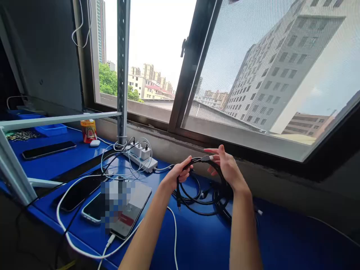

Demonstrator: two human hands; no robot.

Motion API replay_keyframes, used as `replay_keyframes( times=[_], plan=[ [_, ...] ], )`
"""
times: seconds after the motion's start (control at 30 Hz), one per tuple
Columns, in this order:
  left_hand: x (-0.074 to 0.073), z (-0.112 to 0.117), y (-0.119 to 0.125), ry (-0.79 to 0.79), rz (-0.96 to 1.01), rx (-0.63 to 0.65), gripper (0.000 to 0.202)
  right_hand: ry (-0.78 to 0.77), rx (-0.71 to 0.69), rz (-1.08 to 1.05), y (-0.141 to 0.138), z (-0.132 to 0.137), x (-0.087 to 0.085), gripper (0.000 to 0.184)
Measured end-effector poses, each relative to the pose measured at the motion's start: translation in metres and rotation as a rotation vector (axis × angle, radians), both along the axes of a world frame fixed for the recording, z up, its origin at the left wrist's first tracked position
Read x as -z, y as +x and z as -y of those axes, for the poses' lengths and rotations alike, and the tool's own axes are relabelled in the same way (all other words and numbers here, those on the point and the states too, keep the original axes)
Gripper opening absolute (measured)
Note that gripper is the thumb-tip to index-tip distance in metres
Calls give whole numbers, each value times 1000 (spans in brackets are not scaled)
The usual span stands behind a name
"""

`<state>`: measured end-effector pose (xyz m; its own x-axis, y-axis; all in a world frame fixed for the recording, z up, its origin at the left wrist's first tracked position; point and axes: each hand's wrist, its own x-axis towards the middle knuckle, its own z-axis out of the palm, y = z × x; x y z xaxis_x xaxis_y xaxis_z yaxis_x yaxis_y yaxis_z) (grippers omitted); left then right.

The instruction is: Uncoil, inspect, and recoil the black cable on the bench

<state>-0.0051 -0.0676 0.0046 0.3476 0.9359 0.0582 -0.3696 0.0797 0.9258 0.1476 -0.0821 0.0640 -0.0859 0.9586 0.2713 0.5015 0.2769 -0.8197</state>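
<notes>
A looped bundle of black cable point(194, 160) is held up above the blue table. My left hand point(177, 174) is closed around the bundle's upper left side. At the upper right side is my right hand point(229, 168), its fingers apart and touching or close beside the loop; the exact contact is partly hidden. A cable plug with a pale metal tip point(211, 158) points toward the right hand's fingers. Below both hands, more coiled black cables point(221, 204) lie on the table, with another plug end point(259, 212) sticking out to the right.
Phones point(132, 210) lie on the blue table point(202, 243) to the left, one with a white charging cable point(69, 240). Behind them is a power strip point(143, 161) with several chargers. A metal shelf post point(122, 75) stands before the window. A red-yellow container point(89, 131) sits farther left.
</notes>
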Motion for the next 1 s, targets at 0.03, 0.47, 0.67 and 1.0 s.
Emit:
replay_keyframes(
  times=[0.03, 0.47, 0.67, 1.0],
  plan=[
    [4, -1, -1, -29, 1, -8, 49, 51, 12, 10, -2, -6, 4, 86],
    [27, 0, 5, -186, -104, -110, 52, 169, 20, 278, -15, -21, 28, 8],
    [25, 0, 2, -84, -299, -281, 28, 258, 226, 217, -3, -35, 36, 21],
    [39, -12, -16, -38, -656, -658, 18, -48, 82, 254, -6, -55, 77, 23]
  ],
)
